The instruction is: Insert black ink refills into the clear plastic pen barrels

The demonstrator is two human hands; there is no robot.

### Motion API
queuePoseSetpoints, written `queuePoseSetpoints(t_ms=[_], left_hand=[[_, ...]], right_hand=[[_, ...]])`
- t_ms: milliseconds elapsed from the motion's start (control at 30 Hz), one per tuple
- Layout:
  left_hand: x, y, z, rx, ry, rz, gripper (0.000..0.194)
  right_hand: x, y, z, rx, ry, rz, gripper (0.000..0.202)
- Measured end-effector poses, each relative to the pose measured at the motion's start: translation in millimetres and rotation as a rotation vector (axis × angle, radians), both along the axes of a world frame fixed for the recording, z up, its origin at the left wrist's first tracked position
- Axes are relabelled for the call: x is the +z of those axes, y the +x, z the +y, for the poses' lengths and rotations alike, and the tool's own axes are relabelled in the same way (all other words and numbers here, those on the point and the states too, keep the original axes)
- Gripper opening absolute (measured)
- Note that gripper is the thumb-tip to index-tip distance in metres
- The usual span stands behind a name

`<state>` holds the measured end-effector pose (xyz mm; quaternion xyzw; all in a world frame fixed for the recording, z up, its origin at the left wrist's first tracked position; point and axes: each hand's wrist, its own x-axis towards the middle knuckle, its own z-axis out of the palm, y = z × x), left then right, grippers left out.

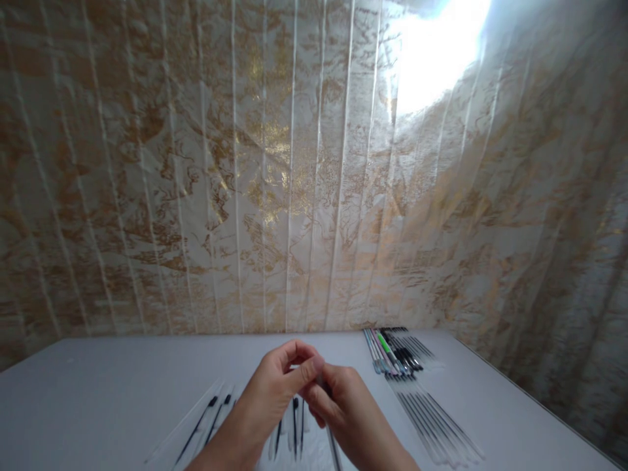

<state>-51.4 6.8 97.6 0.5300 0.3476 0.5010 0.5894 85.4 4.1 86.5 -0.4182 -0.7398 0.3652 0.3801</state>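
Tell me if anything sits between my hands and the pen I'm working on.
Nothing visible does: the left hand and right hand already meet around the slim clear pen above the white table.

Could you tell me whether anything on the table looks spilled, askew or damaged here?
Nothing stands out. The pens lie in a neat row at the far right, the ink refills fan out tidily below them, and more refills lie at the left. Both hands, left hand and right hand, meet on one pen.

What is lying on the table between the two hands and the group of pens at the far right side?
In the head view, only bare table separates the hands, left and right, from the pen group; thin refills lie nearer, rightward.
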Motion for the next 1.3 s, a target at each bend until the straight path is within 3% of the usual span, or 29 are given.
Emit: queuePoseSetpoints(t_ms=[133,367,600,767,1067,1300], left_hand=[[2.2,-0.3,-1.9,-0.041,-0.009,0.006,0.03],[7.8,-2.0,-9.0,-0.2,-0.044,-0.065,0.03],[7.6,6.9,-9.6,-0.091,-0.091,-0.13,0.035],[13.3,4.1,-14.0,-0.179,-0.15,-0.178,0.038],[10.6,8.3,-14.3,-0.088,-0.068,-0.101,0.037],[14.3,1.7,-10.7,-0.215,-0.043,-0.089,0.033]], right_hand=[[0.4,1.8,-0.7,-0.007,-0.009,0.001,0.036],[4.9,3.4,-1.2,0.066,-0.091,0.096,0.05],[2.7,0.7,-4.8,0.064,-0.056,0.082,0.042],[4.2,2.0,-1.9,0.075,-0.09,0.119,0.045],[7.8,2.5,-6.7,0.065,-0.042,0.086,0.044],[8.0,4.3,-5.0,0.065,-0.072,0.078,0.048]])
